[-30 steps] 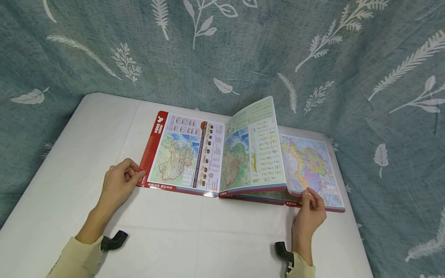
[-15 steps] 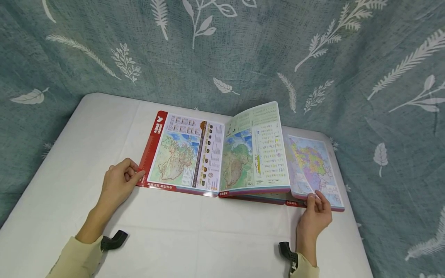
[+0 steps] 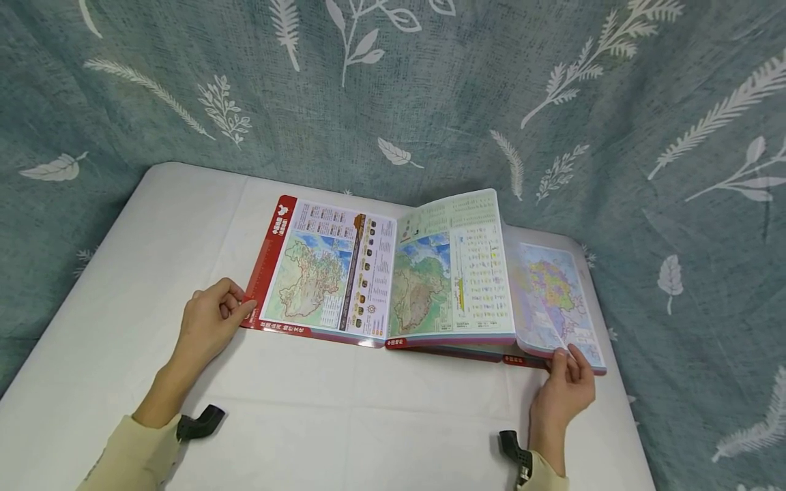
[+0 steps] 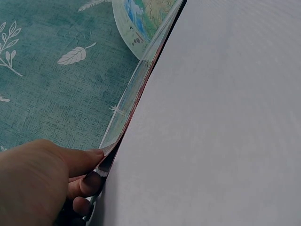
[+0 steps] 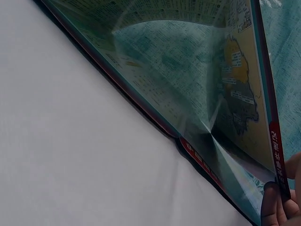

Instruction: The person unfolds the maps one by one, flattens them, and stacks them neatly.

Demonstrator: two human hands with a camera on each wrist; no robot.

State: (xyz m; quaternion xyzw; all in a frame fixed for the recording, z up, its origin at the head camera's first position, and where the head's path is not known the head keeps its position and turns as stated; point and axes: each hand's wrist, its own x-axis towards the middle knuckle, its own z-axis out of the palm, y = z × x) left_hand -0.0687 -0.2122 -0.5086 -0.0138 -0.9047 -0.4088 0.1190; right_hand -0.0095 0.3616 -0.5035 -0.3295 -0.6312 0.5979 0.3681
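Observation:
A glossy fold-out map (image 3: 307, 273) lies across the white table, its panels printed with maps and small text. My left hand (image 3: 211, 324) pinches the lower left corner of the red-bordered panel between thumb and fingers; the left wrist view shows that corner (image 4: 109, 149) slightly lifted. A middle panel (image 3: 454, 273) is raised at a slant, its free edge up. At the right, my right hand (image 3: 561, 392) pinches the lower corner of another raised fold. In the right wrist view that panel (image 5: 240, 89) stands up, with fingers (image 5: 270, 202) at its labelled corner. The right-most map panel (image 3: 555, 286) is partly covered.
The white-covered table (image 3: 344, 423) extends in front of the map and to its left. A teal curtain (image 3: 430, 88) with white leaf prints hangs behind and to the right, close to the map's far edge. Black wrist devices (image 3: 201, 423) sit at both sleeves.
My right hand has moved right and a little toward me, drawing its fold along. The raised middle panel has tilted lower and further right. My left hand stays put.

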